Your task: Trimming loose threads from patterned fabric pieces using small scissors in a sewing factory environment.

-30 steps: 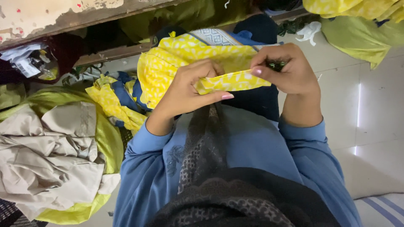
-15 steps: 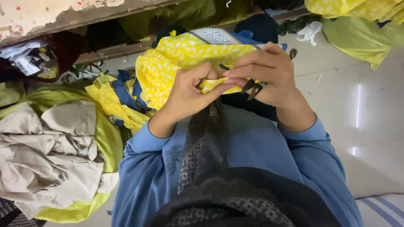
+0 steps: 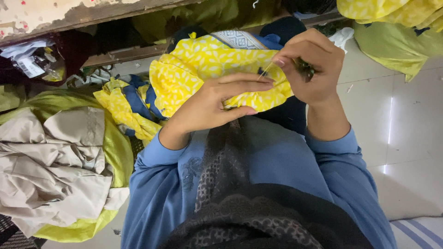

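The person sat over a tiled floor (image 3: 406, 138) and held a yellow cloth with a white leaf pattern (image 3: 203, 69) in front of the body, above the lap. The left hand (image 3: 210, 103) was closed on the lower folded edge of this cloth, the thumb under it and the fingers stretched flat along the top, so the edge was pinched and kept tight. The right hand (image 3: 314, 69) was closed at the right end of the same edge. Its thumb and first finger pinched something very thin, which looked like a thread or a needle (image 3: 265, 71), and a small dark tool (image 3: 305, 69) was partly hidden in the palm; what this tool was, I could not tell.

The cloth seemed light, thin and very soft. It hung and folded under its own weight and kept no shape where the hands did not support it. In my judgement it was not slippery and not fragile, but it could easily bunch or slide out of line. The best place to hold it seemed to be the folded edge itself, close on both sides of the point where the thread came out, with a flat pinch as the left hand had.

A pile of beige and green cloth (image 3: 55, 161) lay at the left edge of the floor, and another yellow and blue piece (image 3: 122, 108) lay between that pile and the held cloth. More yellow-green cloth (image 3: 397, 32) lay at the far right corner.
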